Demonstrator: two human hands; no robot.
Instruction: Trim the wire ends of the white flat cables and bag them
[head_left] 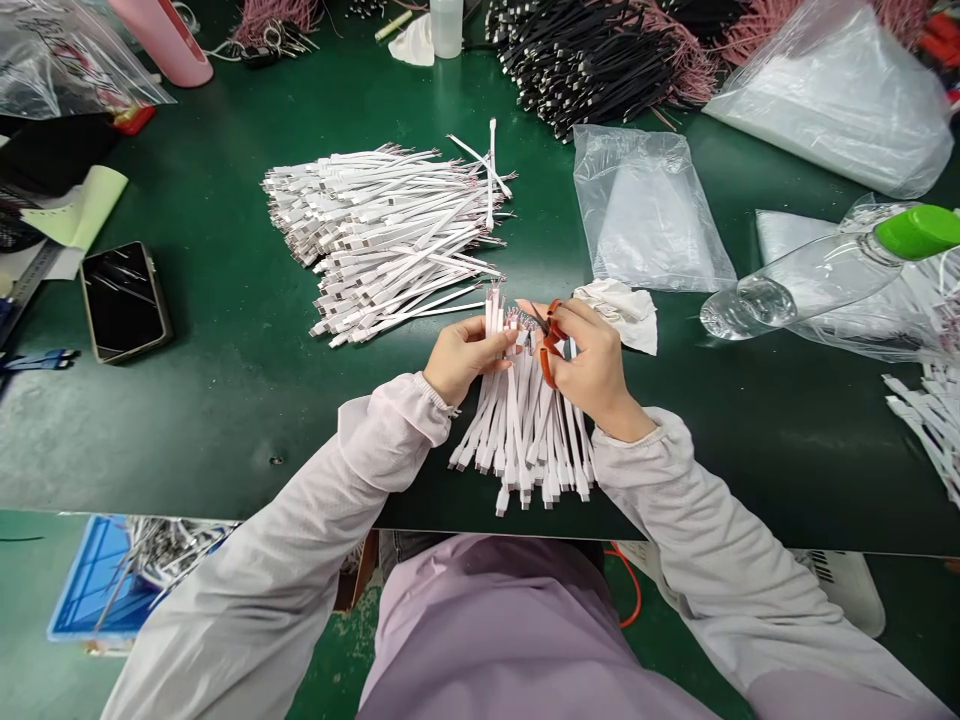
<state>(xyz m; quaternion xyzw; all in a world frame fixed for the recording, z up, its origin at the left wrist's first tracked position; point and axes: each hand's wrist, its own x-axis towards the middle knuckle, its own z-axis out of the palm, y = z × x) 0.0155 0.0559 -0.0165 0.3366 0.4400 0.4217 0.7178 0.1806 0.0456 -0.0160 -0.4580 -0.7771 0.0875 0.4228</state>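
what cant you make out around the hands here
All in the head view:
Blades of the orange-handled snips: partly hidden by the right hand.
Upper part of the white flat cable bundle: hidden by the fingers of the left hand.
Fine wire tips: too small to tell apart.
Pink bottle: cut off by the top edge.

left hand: grips bundled white flat cables | right hand: holds orange-handled snips | on green workbench

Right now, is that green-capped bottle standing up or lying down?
Lying down: the bottle rests on its side, green cap to the right, base to the left.
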